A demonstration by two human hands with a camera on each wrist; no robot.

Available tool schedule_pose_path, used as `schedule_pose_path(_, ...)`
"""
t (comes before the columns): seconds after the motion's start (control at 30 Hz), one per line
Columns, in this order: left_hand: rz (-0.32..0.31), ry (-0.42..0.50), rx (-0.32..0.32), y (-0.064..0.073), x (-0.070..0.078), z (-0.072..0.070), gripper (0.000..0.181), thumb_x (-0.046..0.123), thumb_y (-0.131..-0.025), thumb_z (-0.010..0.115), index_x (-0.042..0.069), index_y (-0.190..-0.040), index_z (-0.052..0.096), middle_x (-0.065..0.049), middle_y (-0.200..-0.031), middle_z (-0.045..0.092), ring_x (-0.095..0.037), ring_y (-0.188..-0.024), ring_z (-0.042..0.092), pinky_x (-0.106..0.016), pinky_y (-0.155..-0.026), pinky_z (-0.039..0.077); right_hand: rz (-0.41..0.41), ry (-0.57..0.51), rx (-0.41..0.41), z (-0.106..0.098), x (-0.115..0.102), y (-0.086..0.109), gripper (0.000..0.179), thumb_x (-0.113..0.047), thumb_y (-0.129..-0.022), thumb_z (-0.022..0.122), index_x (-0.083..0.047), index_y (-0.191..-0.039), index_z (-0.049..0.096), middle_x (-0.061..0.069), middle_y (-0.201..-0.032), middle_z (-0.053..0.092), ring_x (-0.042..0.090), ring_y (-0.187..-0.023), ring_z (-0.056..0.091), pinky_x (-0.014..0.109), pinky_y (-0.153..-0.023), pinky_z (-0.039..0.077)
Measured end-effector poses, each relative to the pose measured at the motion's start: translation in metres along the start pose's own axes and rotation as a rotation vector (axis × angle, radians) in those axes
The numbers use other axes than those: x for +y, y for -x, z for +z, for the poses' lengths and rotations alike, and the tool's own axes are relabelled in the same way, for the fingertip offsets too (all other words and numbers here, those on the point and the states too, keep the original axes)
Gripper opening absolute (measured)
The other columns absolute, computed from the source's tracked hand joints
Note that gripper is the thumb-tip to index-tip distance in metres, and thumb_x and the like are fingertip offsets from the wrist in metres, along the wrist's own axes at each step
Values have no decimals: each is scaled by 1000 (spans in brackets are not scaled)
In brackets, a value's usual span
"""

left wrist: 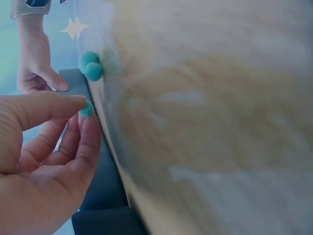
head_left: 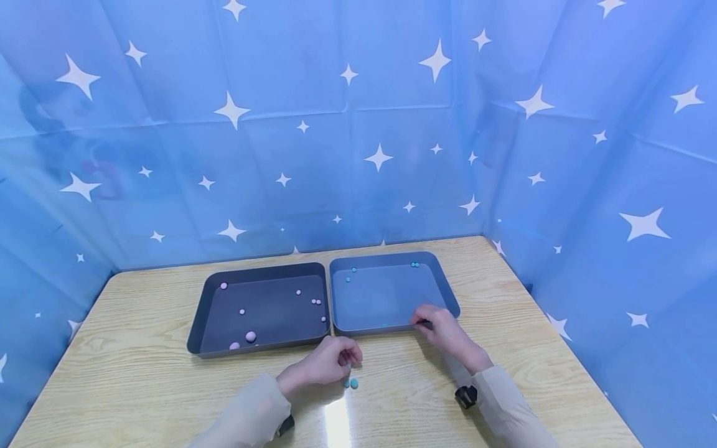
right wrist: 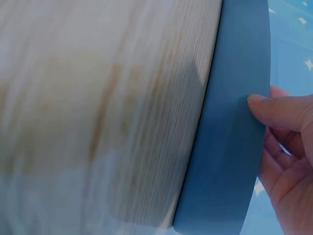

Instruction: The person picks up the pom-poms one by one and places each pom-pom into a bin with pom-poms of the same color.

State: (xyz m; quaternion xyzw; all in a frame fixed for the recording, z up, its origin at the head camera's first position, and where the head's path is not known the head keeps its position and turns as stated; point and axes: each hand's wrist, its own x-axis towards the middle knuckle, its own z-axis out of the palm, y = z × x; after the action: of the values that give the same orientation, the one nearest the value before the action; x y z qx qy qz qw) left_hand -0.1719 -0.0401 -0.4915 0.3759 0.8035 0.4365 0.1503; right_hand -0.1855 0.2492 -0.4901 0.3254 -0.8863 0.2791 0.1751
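My left hand (head_left: 346,363) hovers over the wooden table just in front of the two trays and pinches a small teal bead (left wrist: 88,109) between thumb and fingertips. Two more teal beads (head_left: 351,383) lie touching each other on the table right below that hand. My right hand (head_left: 421,322) grips the front rim of the blue tray (head_left: 386,328), with the thumb (right wrist: 274,108) pressed on the tray's outer wall (right wrist: 234,127) and the fingers curled over the edge. A few teal beads (head_left: 414,264) lie near the tray's far side.
A dark grey tray (head_left: 257,346) stands against the blue tray's left side and holds several pink beads (head_left: 250,336) of different sizes. Blue star-patterned cloth (head_left: 358,124) walls the table on three sides. Bare wood (head_left: 140,373) spreads left of my hands.
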Motion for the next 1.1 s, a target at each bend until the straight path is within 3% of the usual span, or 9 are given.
schedule_pose_path(0.23, 36, 45, 35, -9, 10, -6, 27, -19, -70, 52, -5, -91, 63, -15, -86, 64, -18, -77, 59, -19, -68, 50, 14, -1, -15, -1, 1, 0, 23, 16, -68, 70, -5, -78, 65, 2, -79, 65, 19, -74, 62, 28, -66, 54)
schedule_pose_path(0.33, 22, 79, 55, -15, 13, -11, 28, -19, -71, 51, -6, -93, 62, -18, -89, 63, -24, -80, 60, -21, -69, 50, 22, -3, -21, -2, 1, 0, 22, 14, -70, 70, -5, -78, 65, 2, -79, 65, 19, -74, 62, 28, -66, 55)
schedule_pose_path(0.53, -9, 137, 127, -29, 16, -24, 29, -17, -71, 50, -6, -94, 62, -19, -90, 63, -19, -81, 58, -24, -73, 50, 13, -3, -17, -1, 1, 0, 23, 15, -69, 71, -5, -78, 65, 2, -79, 65, 19, -74, 62, 28, -66, 55)
schedule_pose_path(0.7, -17, 181, 185, -42, 21, -32, 27, -18, -74, 50, -6, -94, 63, -19, -89, 63, -26, -82, 59, -27, -73, 51, 19, -10, -34, -2, 1, 0, 23, 15, -69, 70, -5, -79, 65, 3, -80, 65, 19, -75, 62, 27, -66, 55)
schedule_pose_path(0.9, -8, 237, 207, -56, 25, -40, 26, -21, -75, 48, -12, -96, 60, -22, -90, 62, -39, -85, 58, -30, -72, 51, 42, -12, -57, -1, 3, 1, 21, 13, -71, 70, -5, -80, 65, 3, -82, 65, 19, -77, 62, 28, -68, 55)
schedule_pose_path(1.1, -48, 335, 237, -70, 27, -47, 27, -18, -77, 49, -11, -100, 60, -19, -93, 62, -36, -88, 59, -27, -73, 52, 39, -8, -44, 0, 3, 0, 23, 14, -70, 70, -6, -80, 65, 2, -81, 65, 19, -76, 62, 28, -68, 55)
